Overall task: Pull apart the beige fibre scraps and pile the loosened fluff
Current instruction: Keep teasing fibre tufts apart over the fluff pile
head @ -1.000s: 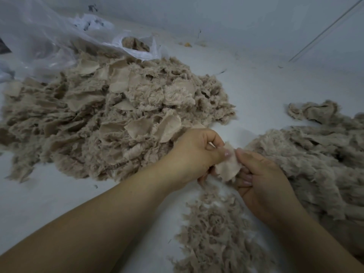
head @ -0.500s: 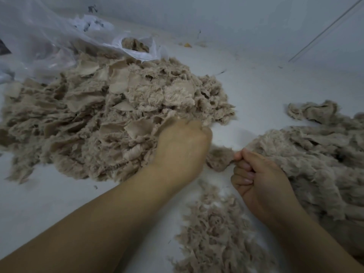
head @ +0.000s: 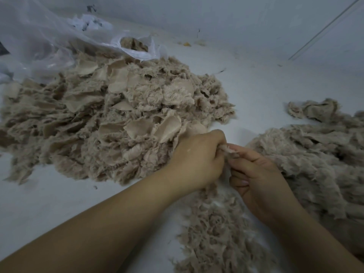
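So this looks like mid-tear on one piece; the left hand (head: 199, 156) and the right hand (head: 256, 174) are knuckle to knuckle over the white tabletop (head: 59, 203), and both have their fingers curled tight, pinching the same small beige fibre scrap (head: 226, 149) between them; only a little tuft of it pokes out where the thumbs meet, so I can't tell how much of it is already pulled loose. The scrap sits just off the near edge of the big heap of untouched beige fibre scraps with flat fabric backing (head: 118, 123) on the left; right below the hands is the thin scatter of loosened beige fluff (head: 216, 233), and off to the right there's a bigger mound of shaggy beige fluff (head: 315, 160), which I'd guess is the finished pile; a crumpled clear plastic bag (head: 49, 40) lies behind the heap. My read: the step in hand is the pulling itself; next the hands need to move apart, each keeping a firm pinch so the fibres actually separate instead of slipping; then the fluff gets dropped on a pile, and the left hand has the heap right beside it for a fresh scrap; plenty of heap left, so nowhere near done.
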